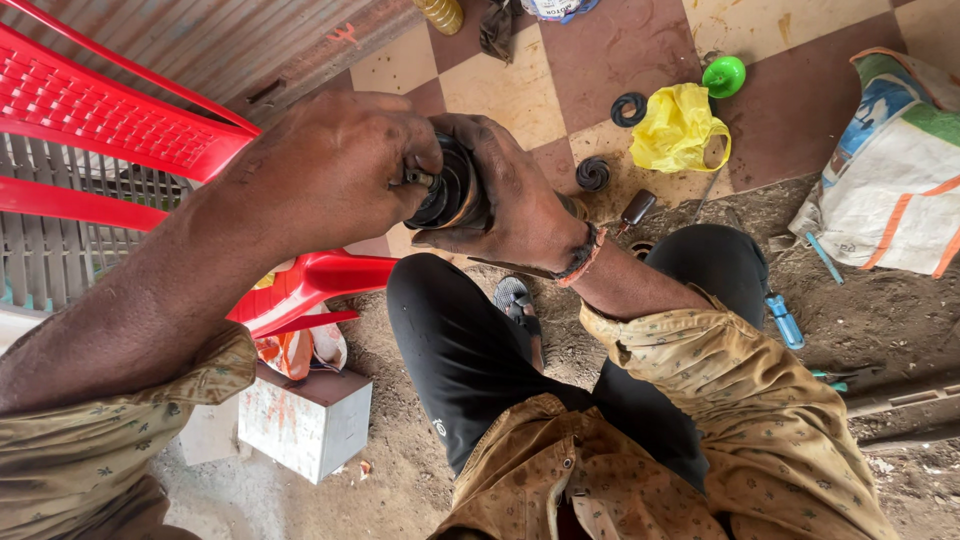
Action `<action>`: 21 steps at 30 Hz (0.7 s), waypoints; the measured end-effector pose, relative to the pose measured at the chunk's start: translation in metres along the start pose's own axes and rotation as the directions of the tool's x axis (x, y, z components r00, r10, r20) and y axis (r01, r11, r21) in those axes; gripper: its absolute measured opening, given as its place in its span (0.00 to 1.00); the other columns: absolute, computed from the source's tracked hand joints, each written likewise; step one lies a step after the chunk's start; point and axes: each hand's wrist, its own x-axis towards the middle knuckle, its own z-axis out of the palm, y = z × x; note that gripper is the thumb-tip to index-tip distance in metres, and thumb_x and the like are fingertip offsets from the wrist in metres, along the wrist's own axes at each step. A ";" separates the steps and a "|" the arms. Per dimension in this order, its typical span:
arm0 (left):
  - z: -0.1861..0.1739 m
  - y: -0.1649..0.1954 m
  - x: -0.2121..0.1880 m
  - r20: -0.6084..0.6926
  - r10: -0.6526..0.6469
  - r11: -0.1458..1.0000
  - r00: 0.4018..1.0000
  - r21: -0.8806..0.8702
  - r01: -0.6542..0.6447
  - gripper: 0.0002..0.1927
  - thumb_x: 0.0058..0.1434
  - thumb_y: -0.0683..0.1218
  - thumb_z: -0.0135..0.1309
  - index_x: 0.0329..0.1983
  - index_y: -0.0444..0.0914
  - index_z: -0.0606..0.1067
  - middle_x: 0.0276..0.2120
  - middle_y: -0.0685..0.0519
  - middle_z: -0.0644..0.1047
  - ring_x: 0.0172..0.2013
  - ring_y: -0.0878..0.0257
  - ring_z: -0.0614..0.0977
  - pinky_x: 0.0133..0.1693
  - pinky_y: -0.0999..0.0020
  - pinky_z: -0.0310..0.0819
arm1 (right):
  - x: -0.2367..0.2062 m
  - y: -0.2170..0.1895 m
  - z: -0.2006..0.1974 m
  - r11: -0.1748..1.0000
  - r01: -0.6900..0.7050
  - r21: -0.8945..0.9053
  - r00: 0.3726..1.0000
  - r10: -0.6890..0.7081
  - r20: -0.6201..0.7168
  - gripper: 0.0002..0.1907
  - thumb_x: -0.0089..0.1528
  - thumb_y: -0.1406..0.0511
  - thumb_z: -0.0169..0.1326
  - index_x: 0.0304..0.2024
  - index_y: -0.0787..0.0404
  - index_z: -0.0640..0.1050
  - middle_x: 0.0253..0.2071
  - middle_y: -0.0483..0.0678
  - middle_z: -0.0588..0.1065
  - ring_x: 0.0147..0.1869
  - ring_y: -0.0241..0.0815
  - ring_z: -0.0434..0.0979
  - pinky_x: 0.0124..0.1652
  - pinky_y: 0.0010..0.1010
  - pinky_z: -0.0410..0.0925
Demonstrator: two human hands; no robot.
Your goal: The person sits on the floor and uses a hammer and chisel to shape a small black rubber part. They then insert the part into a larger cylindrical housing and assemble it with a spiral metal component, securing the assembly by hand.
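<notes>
Both my hands hold a black, greasy cylindrical mechanical part up close in front of me. My left hand closes over its left end, where a small metal stub shows between the fingers. My right hand wraps around the right side of the part from behind; a woven band sits on that wrist. Much of the part is hidden by the fingers. My knees in black trousers are below the hands.
A red plastic chair stands at the left, a small metal box below it. On the tiled floor lie a yellow bag, a green cap, two black rubber rings, a woven sack and a blue-handled tool.
</notes>
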 end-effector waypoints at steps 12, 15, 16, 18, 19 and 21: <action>0.000 0.001 0.001 0.003 -0.014 1.000 1.000 0.003 0.014 0.12 0.51 0.46 0.65 0.39 0.39 0.83 0.37 0.48 0.80 0.39 0.50 0.83 0.43 0.53 0.77 | -0.001 0.004 0.000 0.999 0.024 -0.023 1.000 -0.024 -0.005 0.55 0.53 0.51 0.79 0.71 0.61 0.60 0.63 0.56 0.68 0.68 0.56 0.72 0.65 0.46 0.69; -0.001 0.001 0.000 0.000 0.004 1.000 1.000 0.015 -0.004 0.11 0.52 0.45 0.65 0.39 0.39 0.83 0.38 0.48 0.81 0.40 0.50 0.83 0.44 0.53 0.77 | -0.002 0.005 0.001 1.000 0.011 -0.027 1.000 -0.011 0.001 0.56 0.52 0.50 0.79 0.71 0.61 0.60 0.63 0.56 0.68 0.68 0.56 0.73 0.65 0.46 0.69; -0.001 0.001 0.000 -0.006 0.009 1.000 1.000 0.017 -0.009 0.11 0.52 0.45 0.65 0.39 0.39 0.83 0.38 0.48 0.81 0.40 0.50 0.83 0.44 0.54 0.77 | -0.002 0.005 0.002 1.000 0.007 -0.022 1.000 -0.007 0.001 0.56 0.53 0.50 0.79 0.71 0.61 0.60 0.63 0.56 0.68 0.68 0.56 0.73 0.65 0.46 0.69; -0.001 0.002 0.000 -0.011 0.008 1.000 1.000 0.017 -0.008 0.11 0.52 0.45 0.65 0.39 0.39 0.83 0.38 0.48 0.81 0.40 0.50 0.83 0.44 0.54 0.77 | -0.002 0.005 0.003 1.000 0.006 -0.014 1.000 -0.006 0.001 0.56 0.53 0.50 0.78 0.71 0.61 0.59 0.63 0.56 0.67 0.69 0.56 0.73 0.65 0.46 0.69; -0.001 0.002 0.000 -0.009 0.002 1.000 1.000 0.014 -0.002 0.11 0.52 0.45 0.65 0.39 0.39 0.83 0.38 0.48 0.81 0.40 0.50 0.83 0.44 0.53 0.77 | -0.003 0.006 0.003 1.000 0.008 -0.009 1.000 -0.008 0.000 0.56 0.53 0.50 0.78 0.71 0.61 0.59 0.63 0.56 0.67 0.69 0.56 0.73 0.65 0.46 0.69; 0.000 0.003 0.000 0.001 -0.016 1.000 1.000 0.006 0.016 0.12 0.51 0.45 0.65 0.39 0.39 0.83 0.38 0.48 0.81 0.39 0.50 0.83 0.44 0.53 0.76 | -0.003 0.006 0.004 1.000 0.012 -0.012 1.000 -0.012 -0.002 0.56 0.53 0.50 0.78 0.72 0.61 0.59 0.64 0.56 0.67 0.69 0.55 0.72 0.65 0.46 0.69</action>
